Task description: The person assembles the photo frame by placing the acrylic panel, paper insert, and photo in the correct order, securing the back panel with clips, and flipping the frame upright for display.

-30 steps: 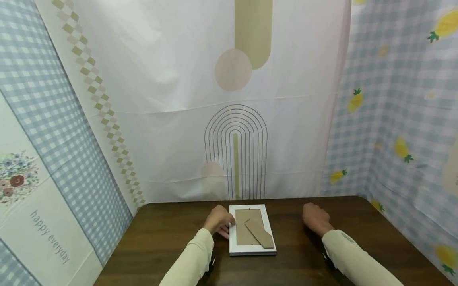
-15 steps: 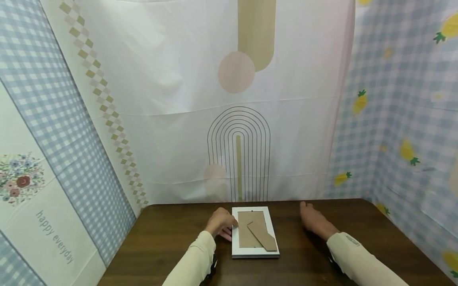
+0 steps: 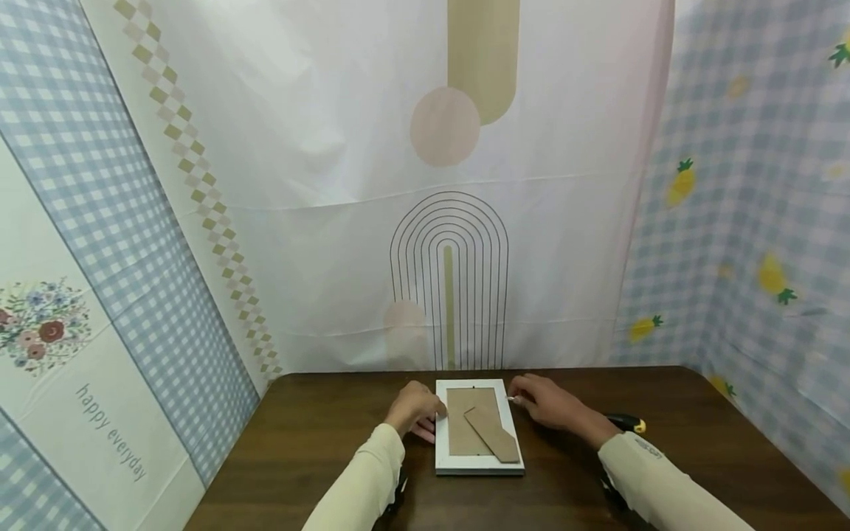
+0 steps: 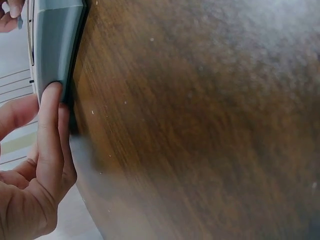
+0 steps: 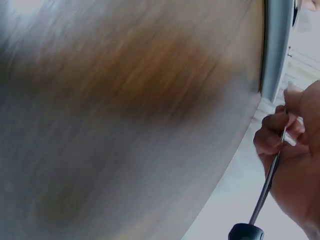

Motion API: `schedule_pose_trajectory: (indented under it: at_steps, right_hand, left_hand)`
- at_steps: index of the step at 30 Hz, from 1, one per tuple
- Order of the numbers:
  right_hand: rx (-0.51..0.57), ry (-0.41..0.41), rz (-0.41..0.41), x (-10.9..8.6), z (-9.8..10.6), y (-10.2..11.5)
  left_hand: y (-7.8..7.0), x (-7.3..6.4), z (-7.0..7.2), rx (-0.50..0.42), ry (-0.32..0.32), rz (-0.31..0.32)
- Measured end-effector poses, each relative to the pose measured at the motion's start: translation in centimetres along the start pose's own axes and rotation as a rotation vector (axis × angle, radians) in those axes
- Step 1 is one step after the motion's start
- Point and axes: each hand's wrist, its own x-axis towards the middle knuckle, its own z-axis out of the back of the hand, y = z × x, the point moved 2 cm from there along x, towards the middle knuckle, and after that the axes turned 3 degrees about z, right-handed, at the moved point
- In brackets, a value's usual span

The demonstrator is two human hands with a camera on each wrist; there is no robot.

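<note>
A white picture frame [image 3: 447, 463] lies face down on the table, its brown backing board and folded stand [image 3: 493, 435] upward. My left hand [image 3: 415, 409] holds its left edge; in the left wrist view, the thumb is on the back and a finger [image 4: 50, 130] against the side. At the frame's right edge, my right hand [image 3: 547, 402] holds a screwdriver [image 5: 265, 187] by its thin metal shaft, fingers curled near the tip. The black and yellow handle [image 3: 627, 422] shows beyond the wrist in the head view. Whether the tip touches the frame, I cannot tell.
The dark wooden table [image 3: 319, 442] has rounded far corners. Behind it hangs a pale patterned cloth [image 3: 332, 280]. Checked cloths hang at the left [image 3: 166, 243] and at the right [image 3: 717, 221].
My right hand has moved left to the frame's right edge, and the screwdriver handle has come into view. The left hand has kept its hold, and the frame has stayed in place.
</note>
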Motion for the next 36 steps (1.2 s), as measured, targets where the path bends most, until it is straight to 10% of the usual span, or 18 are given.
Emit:
schedule_pose_trajectory:
  at_steps: [11,36]
  right_hand:
    - [0.115,0.104,0.051,0.3,-0.9,0.3]
    - [0.12,0.054,0.113,0.1,-1.2,0.0]
  left_hand:
    - [-0.3,-0.5,0.1,-0.007,0.006,-0.009]
    - [-0.3,-0.3,0.2,0.004,0.015,-0.002]
